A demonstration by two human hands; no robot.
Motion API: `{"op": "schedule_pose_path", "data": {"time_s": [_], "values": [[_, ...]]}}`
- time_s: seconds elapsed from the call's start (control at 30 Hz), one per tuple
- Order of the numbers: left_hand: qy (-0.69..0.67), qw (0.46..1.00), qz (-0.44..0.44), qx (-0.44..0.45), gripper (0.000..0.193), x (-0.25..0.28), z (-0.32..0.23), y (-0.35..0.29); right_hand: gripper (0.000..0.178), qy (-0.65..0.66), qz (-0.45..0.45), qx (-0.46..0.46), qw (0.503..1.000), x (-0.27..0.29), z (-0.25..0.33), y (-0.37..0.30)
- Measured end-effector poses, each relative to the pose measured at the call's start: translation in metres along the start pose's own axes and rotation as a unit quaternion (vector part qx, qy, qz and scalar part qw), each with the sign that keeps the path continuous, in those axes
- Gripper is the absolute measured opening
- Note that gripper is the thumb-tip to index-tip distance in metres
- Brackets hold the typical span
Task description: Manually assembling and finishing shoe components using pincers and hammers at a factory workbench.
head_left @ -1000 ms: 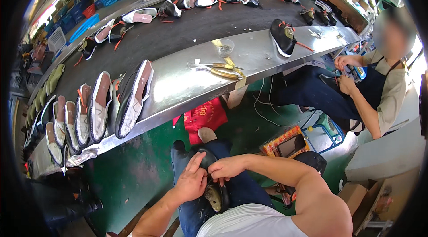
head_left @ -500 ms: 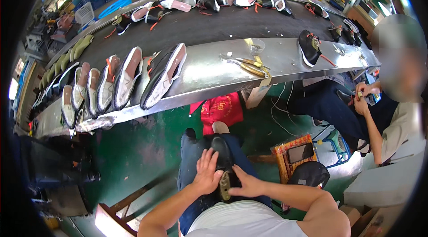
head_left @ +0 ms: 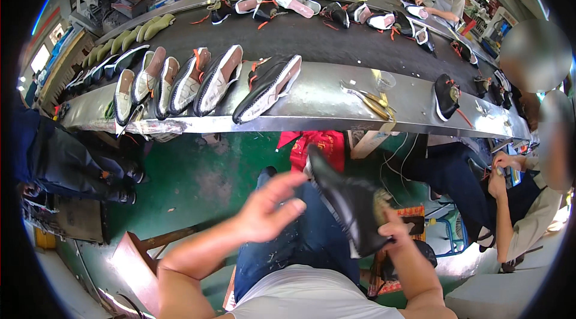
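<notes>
One black shoe point(head_left: 345, 193) is hanging tilted over the person's jeans point(head_left: 306, 247), its toe pointing up and leftward toward the metal bench point(head_left: 324, 124), while the right hand point(head_left: 396, 229) is carrying it by the end where an olive-green insert point(head_left: 380, 200) is showing in the opening. With most of its length reaching beyond that hold, the shoe could be twisting loose, should those fingers slacken, and dropping to the green floor point(head_left: 180, 193); swinging the toe too far could be another trouble, scuffing the upper on the bench edge. The right hand is reaching up from below, its forearm point(head_left: 417, 271) slanting inward and its fingers curling close together around the shoe. The left hand point(head_left: 270, 208) is hovering just beside the shoe's left edge, fingers extending rightward and thumb standing apart from them; it is showing blurred, so whether a fingertip is touching the shoe is hard to say, but it is gripping nothing. Beyond, pliers point(head_left: 373, 103) are lying on the bench, right of a row of shoes point(head_left: 219, 79).
</notes>
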State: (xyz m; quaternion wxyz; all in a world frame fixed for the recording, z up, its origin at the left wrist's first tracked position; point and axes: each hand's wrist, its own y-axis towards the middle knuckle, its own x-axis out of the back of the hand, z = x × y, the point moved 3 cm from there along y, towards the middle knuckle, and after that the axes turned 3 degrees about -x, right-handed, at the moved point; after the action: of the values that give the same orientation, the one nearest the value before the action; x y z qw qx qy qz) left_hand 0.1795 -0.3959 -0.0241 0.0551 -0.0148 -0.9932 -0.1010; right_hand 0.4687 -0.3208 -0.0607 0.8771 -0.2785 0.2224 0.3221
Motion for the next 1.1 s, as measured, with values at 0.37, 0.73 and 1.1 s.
{"op": "schedule_pose_path", "data": {"time_s": [0.37, 0.73, 1.1], "values": [[0.325, 0.91, -0.187, 0.175, 0.058, 0.256, 0.049, 0.369, 0.033, -0.159, -0.168, 0.236, 0.944, 0.093, 0.302, 0.297], [0.309, 0.902, -0.215, 0.213, 0.078, 0.292, 0.221, 0.652, 0.056, -0.72, -0.332, 0.421, 0.44, 0.129, 0.347, 0.383], [0.715, 0.668, -0.156, 0.137, 0.107, 0.304, 0.232, 0.777, 0.042, -0.79, -0.073, 0.183, 0.581, 0.104, 0.349, 0.552]]}}
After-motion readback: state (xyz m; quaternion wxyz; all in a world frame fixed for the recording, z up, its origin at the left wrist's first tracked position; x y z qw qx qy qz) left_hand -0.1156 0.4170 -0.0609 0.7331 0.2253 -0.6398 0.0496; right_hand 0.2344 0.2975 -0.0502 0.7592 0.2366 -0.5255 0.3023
